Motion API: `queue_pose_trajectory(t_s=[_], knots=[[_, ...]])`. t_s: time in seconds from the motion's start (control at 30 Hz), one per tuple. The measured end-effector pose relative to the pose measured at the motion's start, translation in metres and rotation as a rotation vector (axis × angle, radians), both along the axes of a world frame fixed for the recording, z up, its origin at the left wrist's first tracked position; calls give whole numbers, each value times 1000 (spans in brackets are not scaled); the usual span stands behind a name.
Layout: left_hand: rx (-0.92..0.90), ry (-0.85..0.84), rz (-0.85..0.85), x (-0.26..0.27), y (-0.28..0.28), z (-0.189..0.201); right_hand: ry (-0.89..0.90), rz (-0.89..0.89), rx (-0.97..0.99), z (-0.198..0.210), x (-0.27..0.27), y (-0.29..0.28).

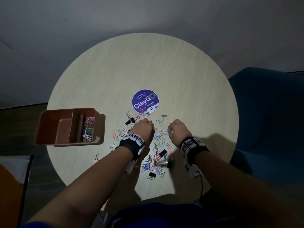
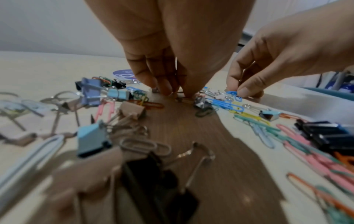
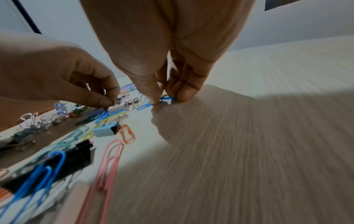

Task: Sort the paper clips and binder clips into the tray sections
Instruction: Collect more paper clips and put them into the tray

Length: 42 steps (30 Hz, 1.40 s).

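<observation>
Coloured paper clips and binder clips (image 1: 156, 145) lie scattered on the round table (image 1: 131, 63). A brown tray (image 1: 98, 116) stands at the left; its right section holds paper clips (image 1: 88, 129), while the other sections look bare. My left hand (image 1: 152, 127) reaches down into the pile, and its fingertips (image 2: 166, 91) pinch a small clip on the tabletop; the kind is unclear. My right hand (image 3: 168, 98) pinches a blue paper clip (image 3: 167, 98) against the table, just right of the left hand. Black binder clips (image 1: 162, 153) lie nearer my body.
A purple round sticker (image 1: 145, 100) lies just beyond the pile. A blue chair (image 1: 266, 112) stands to the right of the table. The tray overhangs the table's left edge. A black cable (image 1: 201, 181) hangs from my right wrist.
</observation>
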<state>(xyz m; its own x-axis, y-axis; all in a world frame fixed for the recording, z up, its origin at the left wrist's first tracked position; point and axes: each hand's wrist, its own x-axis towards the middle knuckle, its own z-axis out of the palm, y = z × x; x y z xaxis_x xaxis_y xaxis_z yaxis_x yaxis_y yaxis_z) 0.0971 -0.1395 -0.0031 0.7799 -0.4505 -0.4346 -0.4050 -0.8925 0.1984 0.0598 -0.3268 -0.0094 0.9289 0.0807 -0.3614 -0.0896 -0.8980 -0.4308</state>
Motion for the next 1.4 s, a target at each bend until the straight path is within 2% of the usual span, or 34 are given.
queue_pose_trajectory(t_s=[0.13, 0.23, 0.3, 0.37, 0.43, 0.57, 0.73, 0.87, 1.07, 1.2, 1.4], knots=[[-78, 34, 80, -2, 2, 0, 18, -1, 58, 2, -1, -4], [-155, 80, 210, -2, 6, 0, -26, -79, 146, 2, -3, -13], [-200, 117, 302, -2, 9, 0, -44, -102, 134, 2, -4, -20], [-210, 136, 340, -3, 13, 1, -9, -53, 77, 1, -5, -25], [-209, 125, 333, -6, 16, 0, 36, -12, 29, 1, -6, -26], [-228, 125, 338, -10, 20, 2, 4, 37, -3, 3, -10, -20], [-237, 132, 416, -12, 23, 7, 42, -4, -44, 9, -9, -12], [-199, 120, 405, -16, 24, 8, 94, -21, -72, 14, -6, -14], [-160, 130, 404, -21, 25, 10, 119, -93, 20, 15, -10, -17], [-157, 131, 407, -23, 26, 11, 100, -76, -101, 13, -10, -15], [-162, 139, 421, -25, 27, 11, 134, -81, -152, 17, -12, -8]])
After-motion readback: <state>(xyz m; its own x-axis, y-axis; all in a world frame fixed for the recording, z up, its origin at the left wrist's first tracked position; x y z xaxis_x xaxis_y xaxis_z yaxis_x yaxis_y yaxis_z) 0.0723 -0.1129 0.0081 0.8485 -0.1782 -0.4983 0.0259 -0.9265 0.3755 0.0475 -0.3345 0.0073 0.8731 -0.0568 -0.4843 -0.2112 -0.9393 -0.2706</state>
